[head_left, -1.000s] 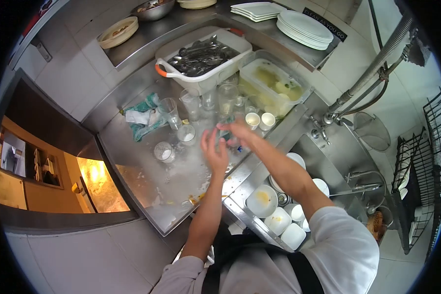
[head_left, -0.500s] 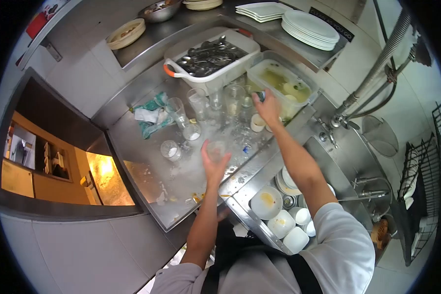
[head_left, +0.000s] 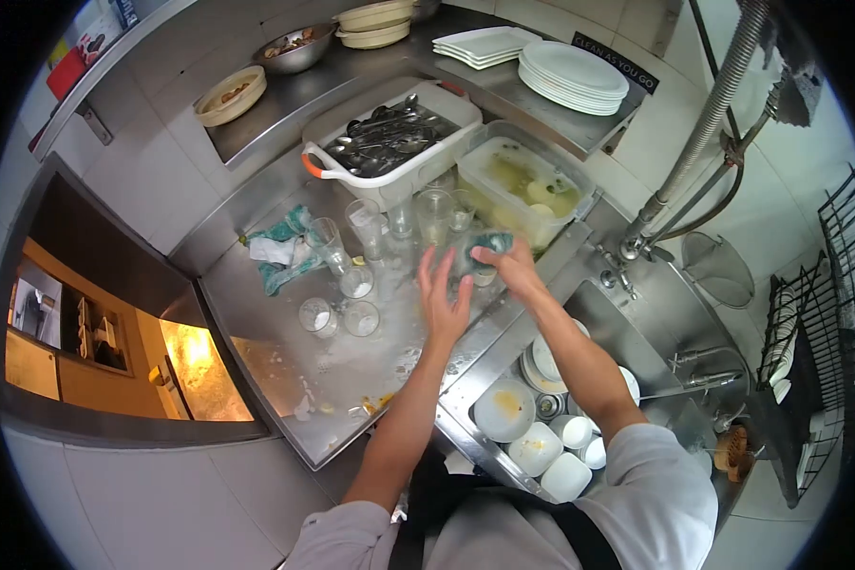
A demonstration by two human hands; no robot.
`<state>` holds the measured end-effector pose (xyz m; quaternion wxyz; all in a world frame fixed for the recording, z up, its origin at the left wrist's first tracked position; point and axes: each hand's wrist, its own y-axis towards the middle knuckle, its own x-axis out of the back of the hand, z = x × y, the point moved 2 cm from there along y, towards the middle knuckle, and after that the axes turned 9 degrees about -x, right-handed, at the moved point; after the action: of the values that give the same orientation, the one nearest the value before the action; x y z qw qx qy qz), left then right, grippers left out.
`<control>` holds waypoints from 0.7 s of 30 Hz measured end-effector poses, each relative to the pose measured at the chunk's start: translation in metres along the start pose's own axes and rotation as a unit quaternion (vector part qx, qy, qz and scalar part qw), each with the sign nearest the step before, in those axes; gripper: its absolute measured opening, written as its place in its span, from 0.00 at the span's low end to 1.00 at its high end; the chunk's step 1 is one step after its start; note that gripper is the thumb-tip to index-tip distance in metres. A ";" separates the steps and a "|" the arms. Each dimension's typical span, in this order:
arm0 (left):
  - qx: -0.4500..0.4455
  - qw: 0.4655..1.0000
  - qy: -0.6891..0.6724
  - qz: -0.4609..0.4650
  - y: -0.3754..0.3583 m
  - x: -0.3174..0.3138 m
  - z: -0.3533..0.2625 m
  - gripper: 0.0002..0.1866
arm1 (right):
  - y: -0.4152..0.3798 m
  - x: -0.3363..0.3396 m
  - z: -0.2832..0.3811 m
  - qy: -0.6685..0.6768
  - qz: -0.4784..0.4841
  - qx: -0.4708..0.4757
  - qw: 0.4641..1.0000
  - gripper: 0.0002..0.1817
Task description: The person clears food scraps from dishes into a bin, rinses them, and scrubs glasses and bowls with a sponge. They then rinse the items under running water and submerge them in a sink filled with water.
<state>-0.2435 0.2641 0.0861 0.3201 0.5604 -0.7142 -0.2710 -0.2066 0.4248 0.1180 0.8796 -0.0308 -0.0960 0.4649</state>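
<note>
My left hand (head_left: 444,302) is raised over the steel counter, fingers spread, with nothing in it. Beside it, my right hand (head_left: 511,268) grips a clear glass (head_left: 490,243) that has something dark teal in or against it; I cannot make out what. Left of my left hand stand three short glasses with white residue, the nearest being one glass (head_left: 361,319). Several taller glasses (head_left: 434,214) are grouped further back, some leaning. A crumpled green-and-white cloth or wrapper (head_left: 285,249) lies to their left.
Behind the glasses are a white tub (head_left: 389,195) full of spoons and a clear container (head_left: 570,214) of cloudy greenish liquid. Dirty bowls (head_left: 503,410) crowd the sink at right, near a tap (head_left: 620,275). Stacked plates (head_left: 573,76) sit on the back shelf.
A short glass now stands on the counter left of my left hand, which has let go and moved right. My right hand has drawn nearer with a clear glass in it.
</note>
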 end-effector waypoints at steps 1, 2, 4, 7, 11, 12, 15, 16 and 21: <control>-0.011 0.999 -0.044 -0.001 -0.002 -0.012 0.003 0.19 | -0.017 0.000 -0.010 0.212 0.081 -0.152 0.962 0.22; 0.085 0.993 -0.085 0.008 -0.014 -0.021 0.016 0.19 | -0.040 -0.003 -0.008 0.228 0.108 -0.203 0.946 0.21; 0.270 0.949 -0.161 0.032 -0.036 -0.034 0.046 0.19 | -0.058 0.004 -0.002 0.071 0.207 -0.116 0.969 0.19; 0.571 0.731 -0.353 0.125 -0.045 -0.024 0.030 0.22 | -0.058 0.015 -0.011 -0.322 0.361 0.146 0.863 0.16; 0.499 0.598 -0.602 0.177 -0.046 -0.036 0.036 0.32 | -0.014 0.015 0.014 -0.173 0.108 0.054 0.978 0.25; 0.474 0.647 -0.575 0.160 -0.038 -0.037 0.033 0.33 | 0.032 0.027 0.012 -0.114 0.054 0.051 0.991 0.27; 0.421 0.771 -0.467 0.098 -0.019 -0.010 -0.002 0.38 | 0.112 0.067 0.058 -0.153 -0.171 0.153 0.961 0.19; 0.420 0.793 -0.433 0.090 -0.024 0.013 -0.009 0.37 | 0.153 0.087 0.030 -0.352 -0.203 0.186 0.894 0.19; 0.115 0.983 0.113 -0.090 -0.104 0.143 0.009 0.25 | 0.233 0.100 -0.040 -0.609 -0.094 0.177 0.767 0.22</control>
<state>-0.2091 0.1014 0.0246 0.3063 0.6823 -0.6468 -0.1495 -0.3331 0.6403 0.0595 0.6656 0.4243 -0.5298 0.3101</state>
